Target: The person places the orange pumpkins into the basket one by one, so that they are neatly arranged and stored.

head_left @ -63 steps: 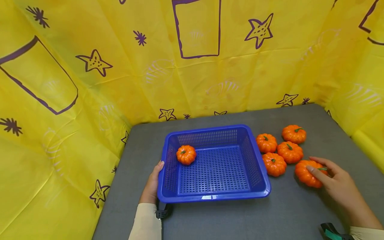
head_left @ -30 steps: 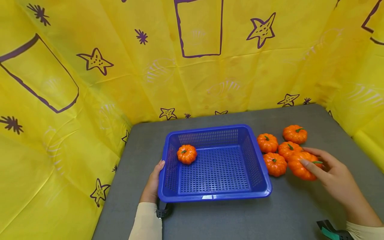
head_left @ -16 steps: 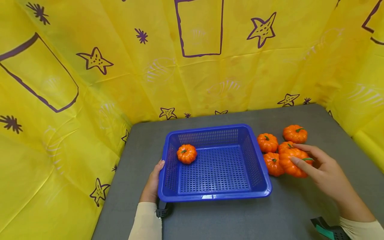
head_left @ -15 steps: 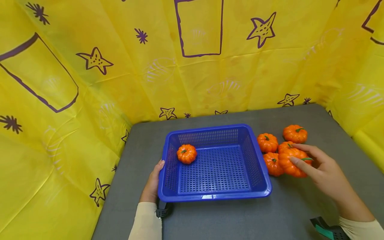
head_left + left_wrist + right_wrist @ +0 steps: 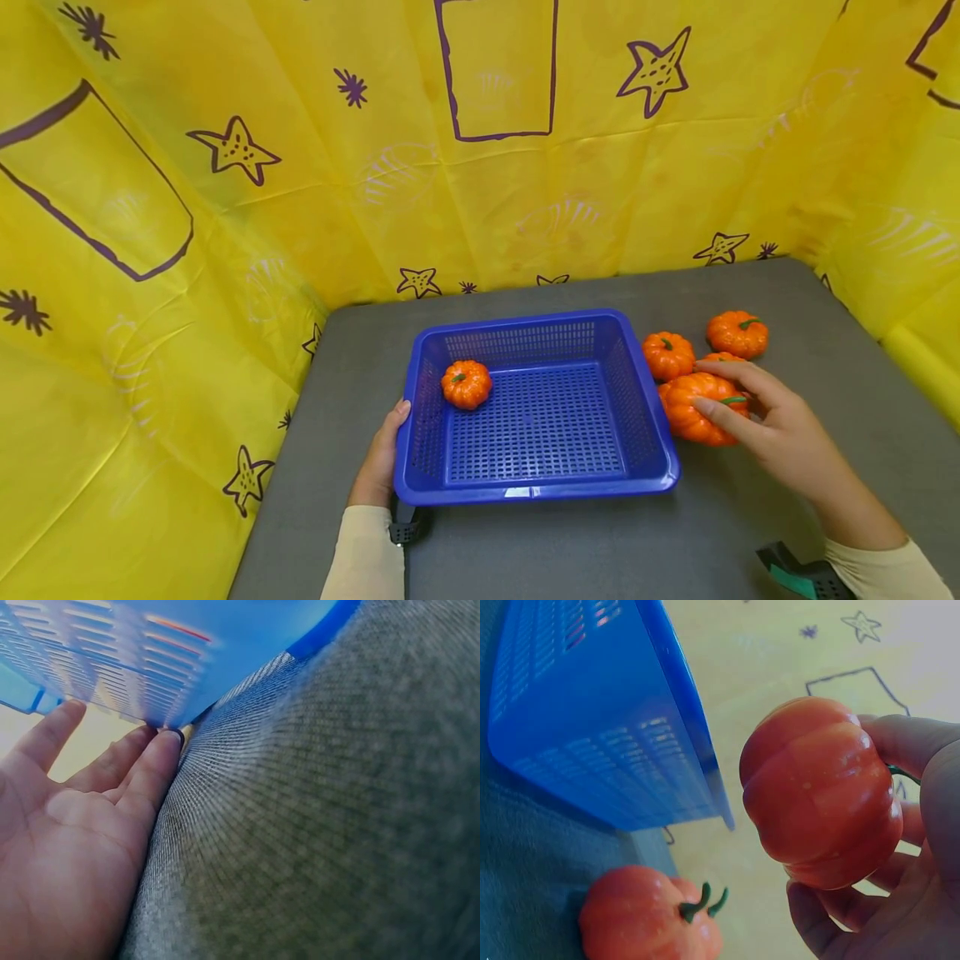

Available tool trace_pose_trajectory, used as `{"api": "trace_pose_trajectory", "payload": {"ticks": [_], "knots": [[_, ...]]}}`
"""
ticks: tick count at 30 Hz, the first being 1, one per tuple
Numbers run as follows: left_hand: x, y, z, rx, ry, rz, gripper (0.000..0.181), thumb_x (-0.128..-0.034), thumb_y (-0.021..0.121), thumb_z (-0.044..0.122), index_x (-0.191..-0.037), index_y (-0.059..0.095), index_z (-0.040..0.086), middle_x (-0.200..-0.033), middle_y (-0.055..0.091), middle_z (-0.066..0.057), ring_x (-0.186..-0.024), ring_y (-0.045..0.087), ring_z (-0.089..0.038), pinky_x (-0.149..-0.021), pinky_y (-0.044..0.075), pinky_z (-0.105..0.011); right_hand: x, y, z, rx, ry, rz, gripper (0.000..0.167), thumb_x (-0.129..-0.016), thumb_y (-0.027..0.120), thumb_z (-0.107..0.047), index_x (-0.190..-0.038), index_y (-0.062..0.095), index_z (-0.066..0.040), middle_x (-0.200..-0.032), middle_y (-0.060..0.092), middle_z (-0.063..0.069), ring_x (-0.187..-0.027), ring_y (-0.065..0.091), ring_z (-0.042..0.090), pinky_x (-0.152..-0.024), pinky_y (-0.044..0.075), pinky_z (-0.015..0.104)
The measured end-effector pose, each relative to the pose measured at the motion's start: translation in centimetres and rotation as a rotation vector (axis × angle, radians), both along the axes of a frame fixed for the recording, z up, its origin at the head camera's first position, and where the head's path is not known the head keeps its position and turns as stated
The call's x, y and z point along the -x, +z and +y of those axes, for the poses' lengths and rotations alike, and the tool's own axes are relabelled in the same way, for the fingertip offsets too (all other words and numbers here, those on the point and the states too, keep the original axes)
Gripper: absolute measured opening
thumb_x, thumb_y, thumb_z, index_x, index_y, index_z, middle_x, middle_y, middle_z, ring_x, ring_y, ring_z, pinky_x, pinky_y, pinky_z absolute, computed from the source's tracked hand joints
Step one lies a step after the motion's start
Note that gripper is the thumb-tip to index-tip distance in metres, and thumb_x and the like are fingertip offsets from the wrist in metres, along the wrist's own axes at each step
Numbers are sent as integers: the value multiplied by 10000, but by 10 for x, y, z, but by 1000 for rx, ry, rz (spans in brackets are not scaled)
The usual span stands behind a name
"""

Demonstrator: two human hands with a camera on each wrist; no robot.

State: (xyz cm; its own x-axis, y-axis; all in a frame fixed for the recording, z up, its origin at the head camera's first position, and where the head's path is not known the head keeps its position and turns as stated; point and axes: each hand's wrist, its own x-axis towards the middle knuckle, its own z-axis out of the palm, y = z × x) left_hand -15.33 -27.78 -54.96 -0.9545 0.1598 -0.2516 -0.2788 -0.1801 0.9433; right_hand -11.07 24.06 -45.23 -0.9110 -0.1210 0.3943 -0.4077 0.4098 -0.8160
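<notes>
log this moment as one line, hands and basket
right hand: holds pumpkin off table | left hand: touches left side of basket | basket: one pumpkin inside | other pumpkins: on table, right of basket

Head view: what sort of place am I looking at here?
Probably a curtained-off booth for recording tabletop work: a yellow printed curtain runs along the back and sides of a grey table, which bears a blue basket and orange pumpkins.

The right hand (image 5: 783, 425) is holding up a ribbed orange pumpkin (image 5: 688, 415) with a green stem beside the blue perforated basket (image 5: 536, 495), which the left hand (image 5: 381, 454) is touching; another pumpkin (image 5: 467, 387) is sitting inside.
</notes>
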Motion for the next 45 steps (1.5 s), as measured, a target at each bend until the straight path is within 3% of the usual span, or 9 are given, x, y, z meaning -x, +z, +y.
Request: {"api": "trace_pose_trajectory", "payload": {"ticks": [7, 14, 22, 28, 36, 45], "knots": [[-1, 1, -1, 4, 11, 5, 664, -1084, 500, 558, -1669, 381, 269, -1426, 590, -248, -1099, 688, -353, -890, 614, -488, 0, 3, -14, -44, 20, 14, 518, -914, 798, 123, -1389, 701, -59, -1282, 670, -18, -1118, 598, 80, -924, 451, 125], [0, 0, 0, 3, 10, 5, 663, -1082, 503, 557, -1665, 390, 263, -1401, 602, -239, -1084, 687, -336, -879, 613, -468, 2, 6, -27, -44, 58, -20, 514, -942, 800, 67, -1416, 699, -104, -1178, 668, 20, -1008, 620, 119, -810, 518, 168], [0, 1, -1, 17, 8, 5, 659, -1076, 516, 570, -1659, 401, 284, -1442, 584, -262, -1117, 687, -378, -889, 614, -509, 6, 8, -42, -26, 111, -11, 471, -948, 792, 70, -1396, 684, -26, -1263, 678, 46, -962, 680, 135, -767, 583, 217], [0, 2, 0, 25, 17, 4, 659, -1081, 509, 558, -1664, 392, 276, -1439, 582, -264, -1111, 689, -368, -883, 617, -502, 9, 14, -55, -8, 158, -10, 457, -957, 785, 57, -1381, 701, -89, -1293, 672, 63, -971, 680, 163, -756, 603, 257], [0, 1, -1, 19, 24, -4, 678, -1074, 526, 570, -1670, 394, 275, -1449, 583, -255, -1113, 688, -355, -891, 615, -489, 17, 17, -74, -34, 206, 35, 483, -946, 807, 30, -1392, 705, -128, -1355, 669, 80, -1135, 624, 160, -897, 544, 203], [0, 1, -1, 13, 15, 0, 677, -1082, 514, 558, -1682, 381, 274, -1446, 590, -237, -1117, 685, -346, -897, 611, -478, 24, 15, -89, -45, 247, 52, 477, -949, 826, -4, -1386, 704, -149, -1346, 667, 46, -1120, 642, 200, -877, 573, 251]]}}
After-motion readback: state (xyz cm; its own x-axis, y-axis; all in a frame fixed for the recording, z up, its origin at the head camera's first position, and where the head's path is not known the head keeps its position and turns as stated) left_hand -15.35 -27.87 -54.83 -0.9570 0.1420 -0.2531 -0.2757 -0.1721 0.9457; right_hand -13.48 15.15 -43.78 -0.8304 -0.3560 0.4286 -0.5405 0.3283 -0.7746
